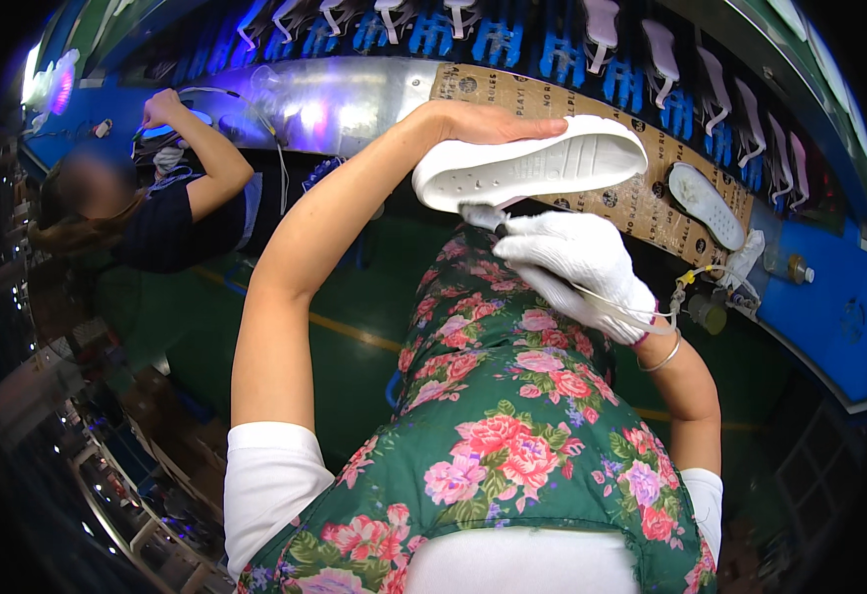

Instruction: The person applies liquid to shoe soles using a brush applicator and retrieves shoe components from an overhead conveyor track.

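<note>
A white shoe sole with a raised rim is tilted above the bench, its hollow inner face towards me. My bare left hand grips it along the far edge, thumb stretched over the rim. In a white knitted glove, my right hand is closed on a small brush with dark bristles. The bristle end lies at the sole's near rim, towards its left end; whether they touch I cannot tell. A thin clear tube runs along the gloved hand to a yellow fitting by the wrist.
Another white sole lies on printed brown cardboard at the right. Beyond it stand a clear bottle and crumpled white plastic. Pale shoe parts hang in a row along the back. A co-worker works at the left.
</note>
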Available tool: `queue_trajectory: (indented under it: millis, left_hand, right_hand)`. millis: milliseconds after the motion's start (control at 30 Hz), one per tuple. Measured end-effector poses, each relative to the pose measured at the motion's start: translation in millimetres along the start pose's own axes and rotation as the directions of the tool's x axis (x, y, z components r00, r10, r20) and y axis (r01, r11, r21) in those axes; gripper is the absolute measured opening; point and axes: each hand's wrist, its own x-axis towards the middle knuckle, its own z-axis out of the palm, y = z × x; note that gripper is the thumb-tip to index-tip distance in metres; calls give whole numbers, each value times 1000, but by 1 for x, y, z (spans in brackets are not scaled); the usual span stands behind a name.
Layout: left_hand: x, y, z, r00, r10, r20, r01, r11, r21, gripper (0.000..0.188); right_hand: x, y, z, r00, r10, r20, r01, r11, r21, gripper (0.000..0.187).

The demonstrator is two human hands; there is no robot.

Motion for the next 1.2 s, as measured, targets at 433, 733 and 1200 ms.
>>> queue_trajectory:
  millis: [433,733,1200]
  left_hand:
    - [13,-47,55,953,298,-45,-98,163,-982,96]
    - [27,-43,128,857,172,-485,-441,-242,-864,46]
    - [-20,-51,135,802,252,-542,-284,-637,-716,73]
  right_hand:
    - [-5,-7,-13,636,769,-67,-474,458,752,19]
    - [-1,25,-19,830,359,-426,-298,932,205,20]
    - [-13,4,-5,887,266,-378,-171,949,266,19]
